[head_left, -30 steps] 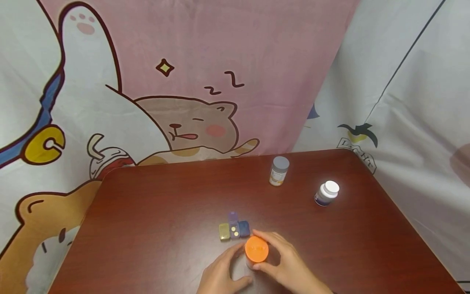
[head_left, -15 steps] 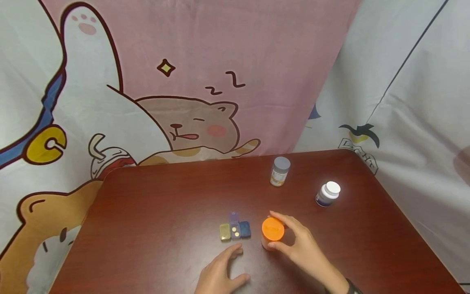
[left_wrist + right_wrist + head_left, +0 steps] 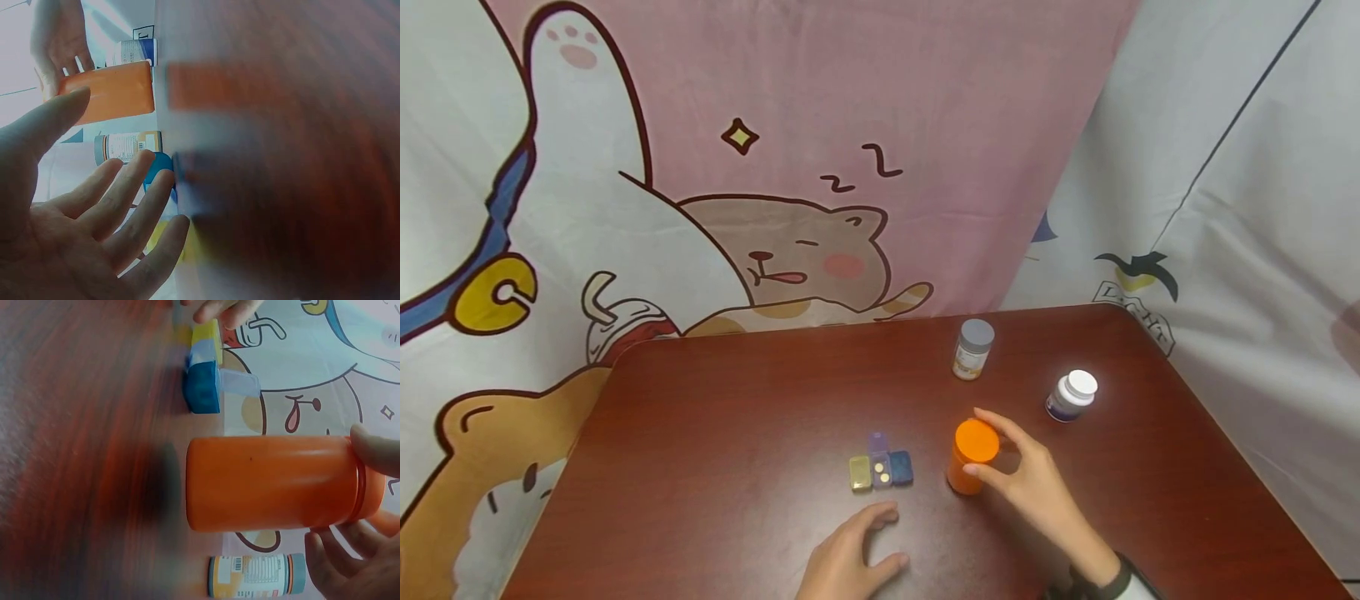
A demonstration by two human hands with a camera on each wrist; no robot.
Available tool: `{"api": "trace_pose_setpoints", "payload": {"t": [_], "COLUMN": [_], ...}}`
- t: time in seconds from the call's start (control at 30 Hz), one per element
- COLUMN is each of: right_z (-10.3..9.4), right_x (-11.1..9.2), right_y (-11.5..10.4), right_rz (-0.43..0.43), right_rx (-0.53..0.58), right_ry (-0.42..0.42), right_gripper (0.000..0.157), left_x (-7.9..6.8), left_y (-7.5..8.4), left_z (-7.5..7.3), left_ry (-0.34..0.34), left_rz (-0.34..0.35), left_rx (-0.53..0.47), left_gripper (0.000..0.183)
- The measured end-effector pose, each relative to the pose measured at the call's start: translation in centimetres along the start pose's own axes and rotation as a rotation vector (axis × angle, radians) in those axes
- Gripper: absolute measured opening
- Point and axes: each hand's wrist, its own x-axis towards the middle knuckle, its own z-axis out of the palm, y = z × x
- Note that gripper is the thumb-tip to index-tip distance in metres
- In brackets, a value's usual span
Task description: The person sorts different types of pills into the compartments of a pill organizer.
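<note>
My right hand (image 3: pixel 1026 475) grips an orange bottle (image 3: pixel 967 467) by its orange cap, thumb and fingers on opposite sides. The bottle is upright, its base very near the tabletop; the right wrist view shows its plain orange side (image 3: pixel 269 484). My left hand (image 3: pixel 850 554) is at the table's front with fingers spread and loosely bent, holding nothing. Just beyond it lies a small pill box (image 3: pixel 881 471) with yellow, purple and blue compartments. The purple lid (image 3: pixel 877 442) stands open, and two pale round pills (image 3: pixel 882 472) are inside that compartment.
A grey-capped bottle (image 3: pixel 973 350) stands near the back edge of the brown table (image 3: pixel 737 417). To its right is a white bottle (image 3: pixel 1071 396) with a dark lower label. A cartoon-printed cloth (image 3: pixel 955 167) hangs behind the table.
My right hand has carried the orange bottle away from my left hand, rightward and farther back, past the pill box. The left hand has stayed almost in place.
</note>
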Motion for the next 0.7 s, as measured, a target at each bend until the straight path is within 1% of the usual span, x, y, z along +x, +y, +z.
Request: {"api": "trace_pose_setpoints", "payload": {"t": [0.13, 0.23, 0.5, 0.7], "right_z": [-0.5, -0.8, -1.8, -2.1], "right_x": [0.8, 1.6, 3.5, 5.3], "right_y": [0.3, 0.8, 1.9, 3.1], "right_rz": [0.061, 0.075, 0.116, 0.149], "right_rx": [0.005, 0.0, -0.004, 0.017], "right_ry": [0.018, 0.035, 0.089, 0.097], "right_gripper": [0.067, 0.066, 0.065, 0.065], "left_x": [0.0, 0.0, 0.0, -0.1], "left_y": [-0.1, -0.2, -0.4, -0.3], "left_z": [-0.1, 0.0, 0.3, 0.2], "left_ry": [-0.007, 0.008, 0.06, 0.07], "left_rz": [0.0, 0.012, 0.051, 0.075], "left_rx": [-0.025, -0.023, 0.021, -0.004], "left_gripper": [0.055, 0.054, 0.049, 0.048]}}
